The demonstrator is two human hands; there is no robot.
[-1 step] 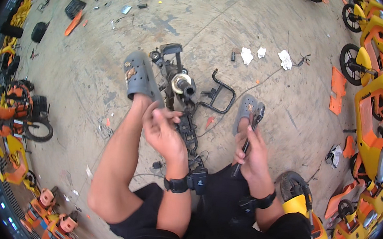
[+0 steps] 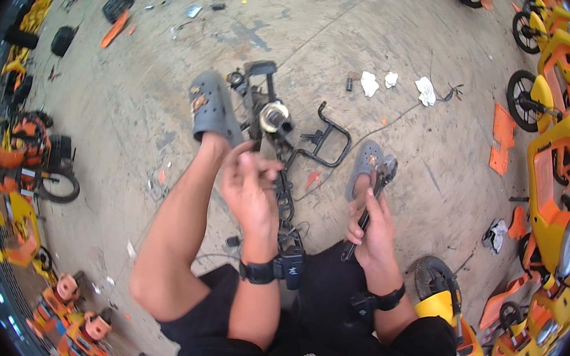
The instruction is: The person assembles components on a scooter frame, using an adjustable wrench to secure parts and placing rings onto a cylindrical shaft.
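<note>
My right hand (image 2: 375, 230) is wrapped round the dark handle of a wrench (image 2: 365, 218), whose head points up and away, over my right clog (image 2: 368, 160). My left hand (image 2: 249, 185) is raised with its fingers half bent and apart, slightly blurred; I see nothing in it. Just beyond the left fingers lies a dark metal vehicle frame (image 2: 284, 202) on the floor, running from between my legs to beside my left clog (image 2: 210, 109). At its far part sits a round, light metal ring with a tube end (image 2: 274, 116). A bent black tube bracket (image 2: 332, 161) lies to its right.
Yellow scooters (image 2: 555, 185) line the right side, and one yellow scooter body (image 2: 445, 307) stands close by my right arm. Orange panels (image 2: 502, 140), white crumpled paper (image 2: 425, 90) and a thin cable (image 2: 365, 139) lie on the floor. More scooters (image 2: 30, 155) stand at left.
My left hand has shifted slightly right and nearer to me, its fingers still apart. The wrench head has tilted a little; my right hand keeps its grip. The whole view has shifted slightly.
</note>
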